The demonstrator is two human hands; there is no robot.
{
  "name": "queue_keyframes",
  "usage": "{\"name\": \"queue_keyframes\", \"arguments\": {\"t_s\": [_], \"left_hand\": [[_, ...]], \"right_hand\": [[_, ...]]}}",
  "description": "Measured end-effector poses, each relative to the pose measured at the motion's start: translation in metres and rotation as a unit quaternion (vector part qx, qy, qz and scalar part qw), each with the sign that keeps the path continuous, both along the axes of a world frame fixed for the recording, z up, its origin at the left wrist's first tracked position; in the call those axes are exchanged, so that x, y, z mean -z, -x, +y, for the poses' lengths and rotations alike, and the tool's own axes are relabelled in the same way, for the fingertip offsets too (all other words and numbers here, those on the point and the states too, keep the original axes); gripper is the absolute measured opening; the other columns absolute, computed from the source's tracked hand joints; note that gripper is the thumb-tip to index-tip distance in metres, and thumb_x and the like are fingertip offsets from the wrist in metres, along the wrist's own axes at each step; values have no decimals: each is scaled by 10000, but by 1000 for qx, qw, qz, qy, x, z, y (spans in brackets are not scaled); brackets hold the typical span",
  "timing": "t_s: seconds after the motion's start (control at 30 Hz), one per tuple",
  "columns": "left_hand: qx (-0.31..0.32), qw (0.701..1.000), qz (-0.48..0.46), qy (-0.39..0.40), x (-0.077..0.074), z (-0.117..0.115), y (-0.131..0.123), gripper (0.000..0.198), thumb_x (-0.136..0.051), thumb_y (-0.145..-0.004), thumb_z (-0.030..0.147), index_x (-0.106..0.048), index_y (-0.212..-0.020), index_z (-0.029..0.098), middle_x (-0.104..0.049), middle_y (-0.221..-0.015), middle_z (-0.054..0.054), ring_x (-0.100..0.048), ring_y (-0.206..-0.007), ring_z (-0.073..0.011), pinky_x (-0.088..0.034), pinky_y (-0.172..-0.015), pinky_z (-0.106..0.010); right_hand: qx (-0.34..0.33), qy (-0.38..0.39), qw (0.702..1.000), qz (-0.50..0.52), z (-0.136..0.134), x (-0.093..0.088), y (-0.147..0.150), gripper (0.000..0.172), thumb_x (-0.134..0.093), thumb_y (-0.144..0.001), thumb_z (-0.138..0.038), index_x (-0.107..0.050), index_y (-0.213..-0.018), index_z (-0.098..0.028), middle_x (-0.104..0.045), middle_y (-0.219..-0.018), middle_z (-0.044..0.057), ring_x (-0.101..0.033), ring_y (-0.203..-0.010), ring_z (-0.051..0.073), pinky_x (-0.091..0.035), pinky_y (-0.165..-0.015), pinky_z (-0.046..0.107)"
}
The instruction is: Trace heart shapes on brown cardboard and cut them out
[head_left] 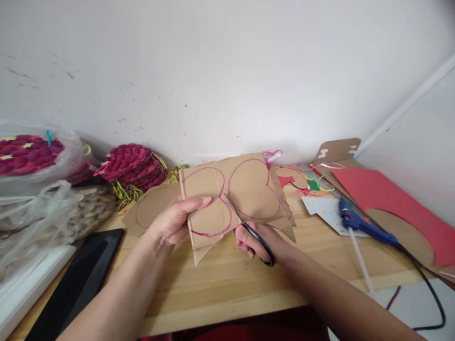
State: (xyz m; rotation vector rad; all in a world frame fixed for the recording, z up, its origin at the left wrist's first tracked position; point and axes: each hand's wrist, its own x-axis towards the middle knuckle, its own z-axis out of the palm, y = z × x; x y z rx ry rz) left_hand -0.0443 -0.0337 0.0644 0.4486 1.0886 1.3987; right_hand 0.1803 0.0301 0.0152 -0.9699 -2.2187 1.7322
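My left hand (177, 218) grips the left part of a brown cardboard sheet (249, 189), its thumb flat on the front and the other fingers behind. Purple curved outlines are drawn on the cardboard. In my right hand (250, 240) are black-handled scissors (259, 239), with my fingers through the loops. The blades point up and left over the cardboard, between two of the outlines, at its lower edge. How far the blades are parted is too small to tell.
Behind at the left are magenta braided pieces (131, 166) and a plastic bag (67, 142). A black tablet-like slab (80, 279) lies at the front left. To the right are a blue glue gun (366, 225), its cable and red sheets (394, 199). Another cardboard piece (152, 203) lies behind my left hand.
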Motion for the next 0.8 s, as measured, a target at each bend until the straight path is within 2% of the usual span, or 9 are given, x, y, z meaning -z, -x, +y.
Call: {"name": "queue_keyframes", "arguments": {"t_s": [0.13, 0.27, 0.47, 0.6, 0.8], "left_hand": [[-4, 1000, -3, 3, -1, 0, 2, 243, -900, -624, 126, -803, -841, 78, -815, -856, -131, -762, -698, -217, -637, -666, -264], [-3, 1000, 4, 1, -3, -1, 6, 340, -939, -590, 186, -818, -884, 67, -818, -879, -150, -768, -704, -232, -654, -691, -290], [15, 999, 37, -29, -4, -3, 5, 337, -964, -579, 215, -823, -859, 91, -824, -924, -140, -762, -703, -215, -649, -694, -273], [16, 998, 43, -31, -3, -2, 2, 317, -952, -605, 200, -822, -866, 74, -823, -929, -142, -769, -766, -205, -641, -717, -238], [2, 999, 28, -25, -1, -1, 2, 302, -951, -597, 193, -820, -846, 83, -823, -882, -123, -766, -740, -198, -639, -692, -231]], "right_hand": [[-17, 18, 999, 37, -2, -5, 2, 671, -457, -885, -848, -561, -788, -192, -536, -678, -14, -518, -523, 97, -428, -533, 235], [-23, 21, 997, 70, -3, -12, 6, 767, -459, -781, -953, -511, -704, -192, -497, -602, -11, -487, -487, 100, -393, -466, 230], [-14, 24, 998, 48, -4, -11, 3, 640, -561, -844, -828, -532, -761, -194, -526, -667, -12, -505, -530, 100, -435, -516, 232], [1, 8, 1000, 25, -4, -7, 1, 596, -514, -907, -775, -556, -775, -195, -533, -678, -10, -529, -544, 102, -437, -553, 240], [39, 51, 997, 39, -7, -10, 7, 623, -631, -779, -810, -505, -697, -206, -487, -595, -32, -455, -449, 85, -370, -429, 224]]}}
